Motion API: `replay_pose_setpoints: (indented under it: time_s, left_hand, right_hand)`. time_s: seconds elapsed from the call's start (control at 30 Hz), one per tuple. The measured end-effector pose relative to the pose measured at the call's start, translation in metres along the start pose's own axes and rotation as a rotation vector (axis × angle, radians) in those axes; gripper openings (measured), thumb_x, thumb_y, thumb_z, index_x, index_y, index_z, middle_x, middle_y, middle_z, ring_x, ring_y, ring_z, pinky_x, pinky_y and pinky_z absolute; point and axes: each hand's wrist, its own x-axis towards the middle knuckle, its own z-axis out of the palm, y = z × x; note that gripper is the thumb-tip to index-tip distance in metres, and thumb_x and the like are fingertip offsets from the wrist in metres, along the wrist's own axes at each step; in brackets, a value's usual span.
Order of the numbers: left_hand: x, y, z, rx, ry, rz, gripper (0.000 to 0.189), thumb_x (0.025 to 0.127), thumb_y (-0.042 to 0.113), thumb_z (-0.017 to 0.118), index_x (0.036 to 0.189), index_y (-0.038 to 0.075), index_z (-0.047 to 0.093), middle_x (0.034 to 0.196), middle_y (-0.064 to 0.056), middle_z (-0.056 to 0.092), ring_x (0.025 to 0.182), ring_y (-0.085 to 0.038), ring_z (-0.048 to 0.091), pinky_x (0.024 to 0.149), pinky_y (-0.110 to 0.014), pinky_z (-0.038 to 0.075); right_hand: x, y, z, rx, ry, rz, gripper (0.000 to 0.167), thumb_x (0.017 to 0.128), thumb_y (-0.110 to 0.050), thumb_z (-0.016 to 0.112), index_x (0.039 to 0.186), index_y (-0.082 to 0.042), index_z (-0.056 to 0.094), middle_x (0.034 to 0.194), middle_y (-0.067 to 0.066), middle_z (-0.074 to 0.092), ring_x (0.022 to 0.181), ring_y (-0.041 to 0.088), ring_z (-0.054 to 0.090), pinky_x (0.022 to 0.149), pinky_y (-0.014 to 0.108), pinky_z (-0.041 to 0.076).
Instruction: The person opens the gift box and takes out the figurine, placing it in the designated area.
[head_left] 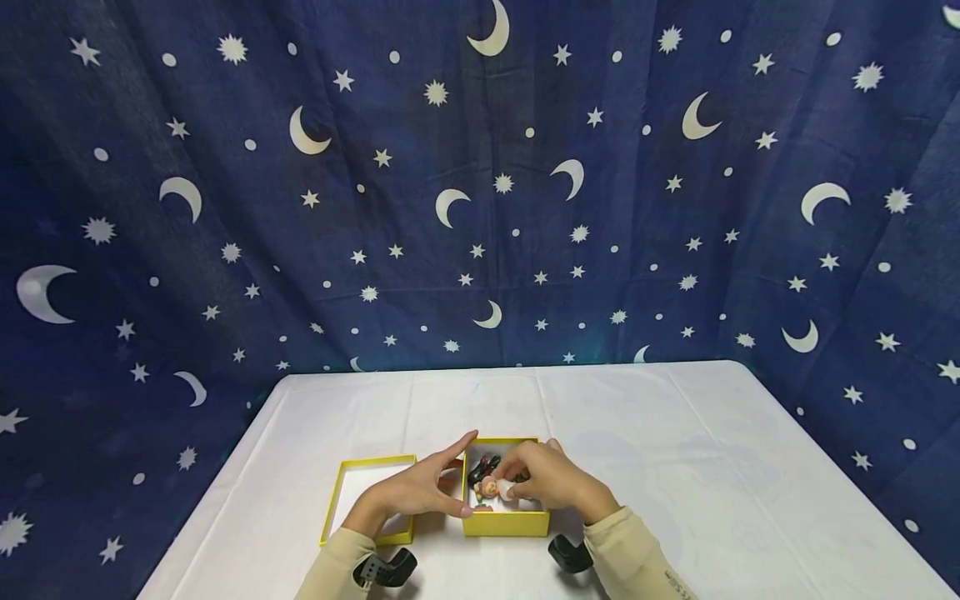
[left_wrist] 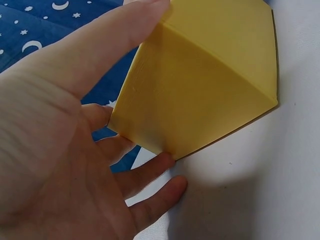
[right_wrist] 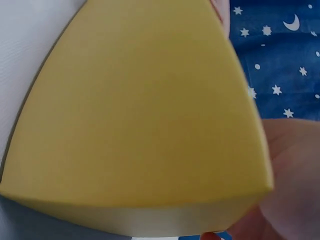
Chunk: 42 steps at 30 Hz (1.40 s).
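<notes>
- The yellow box point(head_left: 506, 524) is a straight-walled block with smooth, matte outer faces, a pale inside and its open top facing up; it rests on the white-clothed bench point(head_left: 660, 467), which shows faint creases.
- Inside lies a small figure point(head_left: 489, 487), rounded, with a peach-coloured head and a whitish part; its long axis runs roughly sideways, head to the left.
- The right hand point(head_left: 551, 477) reaches in over the right wall and pinches the figure's whitish end.
- The left hand point(head_left: 420, 487), thumb and fingers spread wide, holds the box across its left wall, thumb at the near corner.
- Dark, glossy pieces point(head_left: 482, 471) lie beyond the figure.
- A shallow yellow-rimmed lid point(head_left: 375, 460), hollow side up, leaves only a narrow strip left of the box; the bench stretches broadly rightward.
</notes>
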Motion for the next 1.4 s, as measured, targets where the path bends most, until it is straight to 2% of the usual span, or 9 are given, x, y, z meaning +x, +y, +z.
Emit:
replay_pose_setpoints:
  time_s: [0.13,0.3,0.4,0.5,0.63,0.83,0.97,1.13,1.4]
  left_hand:
    - [0.0,0.001,-0.001,0.005,-0.01,0.001,0.114,0.081,0.03,0.086,0.164,0.023,0.009,0.17,-0.012,0.018,0.145,-0.036,0.042,0.117,-0.055,0.039]
    - [0.001,0.003,-0.001,0.019,-0.01,0.003,0.113,0.081,0.031,0.086,0.164,0.021,0.009,0.17,-0.011,0.017,0.144,-0.035,0.044,0.116,-0.053,0.04]
    - [0.003,0.003,-0.001,0.026,-0.013,0.011,0.113,0.082,0.031,0.086,0.164,0.02,0.009,0.17,-0.011,0.015,0.146,-0.036,0.042,0.116,-0.053,0.041]
    - [0.004,0.003,0.0,0.033,-0.015,0.013,0.112,0.082,0.031,0.085,0.164,0.019,0.01,0.17,-0.011,0.016,0.146,-0.036,0.042,0.116,-0.053,0.041]
    - [0.005,0.003,0.0,0.028,-0.019,0.013,0.111,0.083,0.029,0.085,0.164,0.019,0.01,0.17,-0.011,0.019,0.145,-0.036,0.043,0.116,-0.053,0.04]
    - [0.003,0.003,0.0,0.024,-0.014,0.003,0.11,0.084,0.029,0.084,0.164,0.019,0.01,0.17,-0.011,0.018,0.145,-0.036,0.042,0.117,-0.054,0.039]
    - [0.002,0.004,0.0,0.021,-0.008,-0.005,0.109,0.084,0.026,0.084,0.164,0.019,0.009,0.17,-0.012,0.017,0.146,-0.037,0.042,0.117,-0.055,0.039]
    - [0.0,0.003,0.0,0.032,0.0,-0.006,0.109,0.084,0.026,0.084,0.164,0.018,0.009,0.17,-0.013,0.018,0.145,-0.037,0.042,0.117,-0.055,0.039]
    - [-0.001,0.004,0.001,0.038,0.001,0.015,0.111,0.084,0.029,0.084,0.164,0.017,0.008,0.17,-0.012,0.015,0.145,-0.039,0.042,0.117,-0.054,0.039]
  right_hand:
    - [0.002,0.004,-0.003,0.074,0.0,0.001,0.015,0.086,-0.018,0.08,0.102,-0.017,0.077,0.096,-0.006,0.079,0.095,0.013,0.071,0.09,0.047,0.031]
    - [0.004,0.009,-0.007,0.158,0.032,0.004,0.018,0.089,-0.021,0.078,0.106,-0.014,0.074,0.1,-0.003,0.077,0.089,0.01,0.064,0.088,0.039,0.038]
    - [0.003,0.011,-0.009,0.224,0.07,0.0,0.027,0.093,-0.019,0.074,0.118,-0.012,0.066,0.108,0.005,0.075,0.082,0.01,0.058,0.076,0.029,0.044]
    - [0.003,0.013,-0.01,0.29,0.127,-0.006,0.033,0.098,-0.017,0.067,0.128,-0.013,0.054,0.116,0.014,0.068,0.076,0.014,0.057,0.067,0.024,0.046]
    - [0.002,0.016,-0.013,0.356,0.186,-0.025,0.029,0.103,-0.012,0.058,0.131,-0.012,0.052,0.121,0.022,0.059,0.073,0.023,0.06,0.068,0.027,0.051]
    - [0.003,0.017,-0.018,0.435,0.195,-0.032,0.026,0.105,-0.005,0.05,0.128,-0.001,0.061,0.121,0.025,0.061,0.079,0.03,0.063,0.076,0.035,0.055]
    - [0.002,0.017,-0.022,0.532,0.179,-0.055,0.026,0.101,-0.005,0.056,0.127,0.001,0.061,0.124,0.029,0.06,0.086,0.026,0.068,0.083,0.028,0.056]
    - [0.001,0.017,-0.026,0.614,0.176,-0.087,0.034,0.094,-0.003,0.067,0.126,0.003,0.058,0.125,0.028,0.056,0.081,0.014,0.067,0.077,0.021,0.055]
    - [0.001,0.018,-0.031,0.591,0.274,-0.069,0.029,0.096,0.002,0.061,0.125,0.0,0.059,0.132,0.029,0.056,0.08,0.007,0.063,0.077,0.022,0.053]
